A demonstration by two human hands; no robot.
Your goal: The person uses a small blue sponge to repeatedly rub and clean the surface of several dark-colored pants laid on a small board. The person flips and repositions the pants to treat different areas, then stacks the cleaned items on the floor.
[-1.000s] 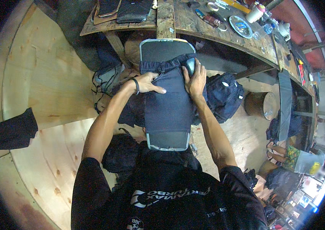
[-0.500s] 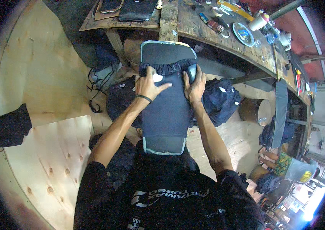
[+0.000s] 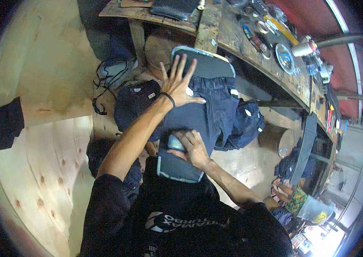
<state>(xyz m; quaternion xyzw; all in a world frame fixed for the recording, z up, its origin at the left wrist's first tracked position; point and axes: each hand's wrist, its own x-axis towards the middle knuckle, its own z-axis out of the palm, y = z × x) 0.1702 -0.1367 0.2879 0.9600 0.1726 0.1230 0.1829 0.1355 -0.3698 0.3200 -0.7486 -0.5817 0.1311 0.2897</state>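
A long padded board [image 3: 207, 63] with pale taped edges reaches from my lap to the workbench. Dark denim trousers [image 3: 196, 115] with a gathered waistband are drawn over it, part of them draping off its right side. My left hand [image 3: 177, 85] lies with fingers spread across the board's far end and the cloth by the waistband. Close to my body, my right hand [image 3: 194, 150] curls over a smooth, rounded blue-grey object [image 3: 176, 143], pressed on the cloth near the board's near end. What kind of object it is, I cannot make out.
Tapes, a blue bowl [image 3: 284, 58] and a white thread cone [image 3: 304, 48] crowd the wooden workbench [image 3: 237, 45]. Dark garments [image 3: 132, 105] are heaped on both sides of the board. A round brown drum [image 3: 276, 139] stands at right. Another person [image 3: 314, 210] is at lower right.
My right hand has carried the blue-grey object from the waistband's right side to the board's near end. My left hand has spread its fingers farther forward. More of the trousers now hang at the right.
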